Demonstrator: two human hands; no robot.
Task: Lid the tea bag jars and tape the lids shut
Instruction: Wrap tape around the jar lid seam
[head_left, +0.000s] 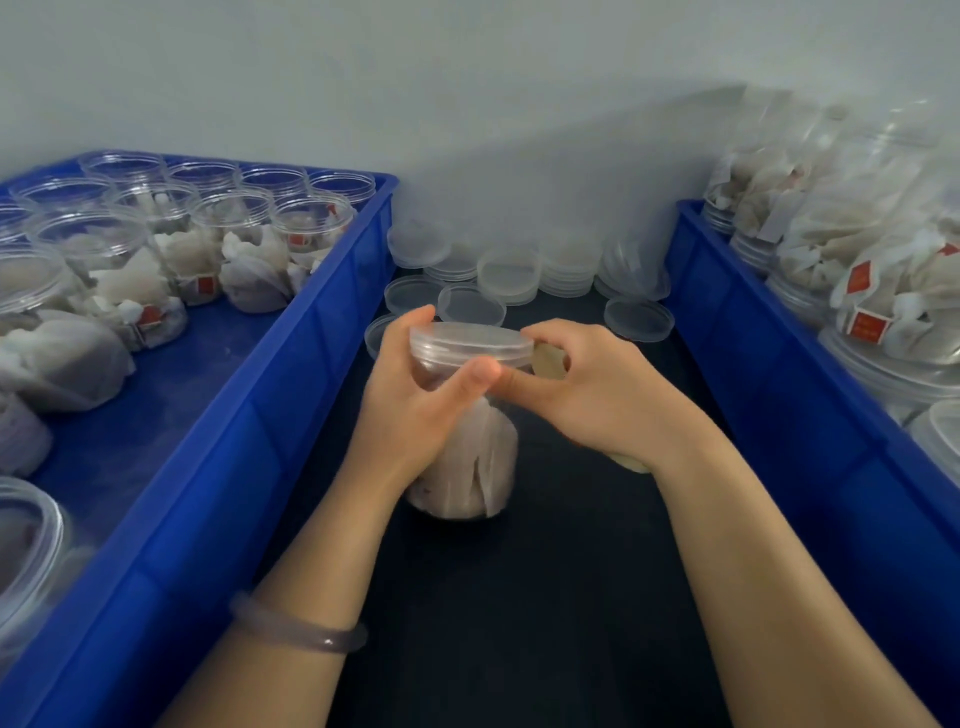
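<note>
The jar (462, 467), stuffed with white tea bags, stands upright on the dark table (519, 597), with a clear lid (470, 340) sitting on its mouth. The left grip (415, 395) is closed round the jar's upper part just below the lid, thumb across the front and fingers behind. The right grip (597, 384) is at the jar's right side, fingers curled round a pale yellowish tape roll (550, 361), its forefinger reaching to meet the left thumb under the lid's rim. Whether any tape is already stuck to the jar cannot be told.

Just behind the jar, loose clear lids (509, 273) lie singly and in low stacks against the wall. Left of the jar stands a blue crate (249, 426) holding open jars (234, 228) of tea bags, some with red tags. Right of the jar is a second blue crate (779, 395) with filled jars (883, 291) piled in it, lying on their sides. A pale bracelet (296, 631) circles the left wrist, nearer the camera than the jar.
</note>
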